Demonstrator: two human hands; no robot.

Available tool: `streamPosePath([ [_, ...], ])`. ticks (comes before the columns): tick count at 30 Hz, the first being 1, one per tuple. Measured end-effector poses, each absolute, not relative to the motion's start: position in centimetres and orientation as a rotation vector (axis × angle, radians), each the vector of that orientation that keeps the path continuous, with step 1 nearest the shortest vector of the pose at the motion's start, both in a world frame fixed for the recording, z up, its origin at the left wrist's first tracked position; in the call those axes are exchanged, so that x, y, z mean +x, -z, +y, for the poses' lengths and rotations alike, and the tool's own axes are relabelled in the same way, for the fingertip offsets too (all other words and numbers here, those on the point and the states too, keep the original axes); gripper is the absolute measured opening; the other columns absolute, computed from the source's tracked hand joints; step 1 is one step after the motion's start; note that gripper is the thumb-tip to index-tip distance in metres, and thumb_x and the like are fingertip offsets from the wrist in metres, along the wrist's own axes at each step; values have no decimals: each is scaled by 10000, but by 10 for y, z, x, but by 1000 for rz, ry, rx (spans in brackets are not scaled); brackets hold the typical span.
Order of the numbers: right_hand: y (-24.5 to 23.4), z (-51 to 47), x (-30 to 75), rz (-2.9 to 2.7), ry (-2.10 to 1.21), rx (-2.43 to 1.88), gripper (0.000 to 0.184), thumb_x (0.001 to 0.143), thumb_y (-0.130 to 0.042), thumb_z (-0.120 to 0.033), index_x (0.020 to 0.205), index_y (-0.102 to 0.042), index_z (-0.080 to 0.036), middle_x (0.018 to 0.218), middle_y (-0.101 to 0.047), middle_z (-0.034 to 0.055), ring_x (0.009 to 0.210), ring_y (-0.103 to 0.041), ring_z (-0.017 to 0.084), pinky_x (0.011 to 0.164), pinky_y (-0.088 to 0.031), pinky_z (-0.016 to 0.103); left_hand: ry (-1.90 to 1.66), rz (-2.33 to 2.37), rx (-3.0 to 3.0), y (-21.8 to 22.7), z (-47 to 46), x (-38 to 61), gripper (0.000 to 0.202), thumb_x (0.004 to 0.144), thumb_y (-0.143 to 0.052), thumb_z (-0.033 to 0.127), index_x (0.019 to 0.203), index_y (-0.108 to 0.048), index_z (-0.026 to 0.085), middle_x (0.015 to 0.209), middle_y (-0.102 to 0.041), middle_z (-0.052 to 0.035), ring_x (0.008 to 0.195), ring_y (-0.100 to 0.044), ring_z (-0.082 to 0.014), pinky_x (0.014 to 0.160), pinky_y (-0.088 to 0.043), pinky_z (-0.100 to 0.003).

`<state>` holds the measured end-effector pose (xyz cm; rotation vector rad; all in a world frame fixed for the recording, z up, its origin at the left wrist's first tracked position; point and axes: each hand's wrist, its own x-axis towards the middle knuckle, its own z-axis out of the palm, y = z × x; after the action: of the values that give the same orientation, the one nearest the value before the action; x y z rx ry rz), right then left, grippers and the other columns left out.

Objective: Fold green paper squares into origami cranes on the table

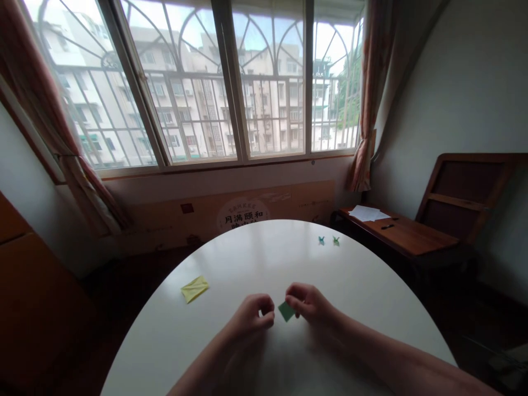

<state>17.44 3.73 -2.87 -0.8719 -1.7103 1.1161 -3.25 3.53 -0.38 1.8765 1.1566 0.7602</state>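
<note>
My right hand [307, 302] pinches a small square of green paper [286, 311] between thumb and fingers, just above the white round table [231, 264]. Part of the paper is hidden behind the fingers. Just left of the paper is my left hand [258, 312], its fingers curled in towards the thumb. A narrow gap separates it from the green paper, and nothing shows in its grip. Two small folded paper birds, a bluish one [321, 240] and a green one [336, 240], stand near the table's far right edge.
To the left on the table lies a yellow paper packet [195, 289]. Beyond the table's right edge, a wooden chair [437, 234] carries white sheets [368, 213] and a small dark object [388, 226]. A large cardboard box [289, 201] leans under the barred window.
</note>
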Motion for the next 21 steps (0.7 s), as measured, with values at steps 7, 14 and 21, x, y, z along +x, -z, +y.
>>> streamPosePath([
  [7, 23, 50, 187, -1601, -1222, -897, 324, 858, -650, -464, 783, -620, -149, 666, -596, 6, 573, -548, 129, 528, -468, 250, -819, 1197, 1738, 5, 42, -39, 223, 798, -582, 395, 790, -581, 172, 629, -527, 12, 531, -486, -125, 420, -374, -196],
  [14, 26, 33, 174, -1617, -1321, -874, 281, 843, -705, -425, 791, -680, -150, 675, -645, 19, 597, -589, 144, 541, -492, 258, -777, 1178, 1734, 2, 27, -24, 332, 797, -690, 483, 754, -719, 154, 648, -635, -36, 568, -552, -150, 449, -403, -217],
  [21, 22, 32, 174, -1593, -1343, -868, 283, 825, -726, -430, 851, -682, -151, 739, -668, 28, 633, -603, 146, 566, -512, 260, -862, 1219, 1670, 2, 28, -24, 363, 790, -688, 484, 706, -692, 130, 590, -600, -21, 482, -506, -119, 414, -406, -214],
])
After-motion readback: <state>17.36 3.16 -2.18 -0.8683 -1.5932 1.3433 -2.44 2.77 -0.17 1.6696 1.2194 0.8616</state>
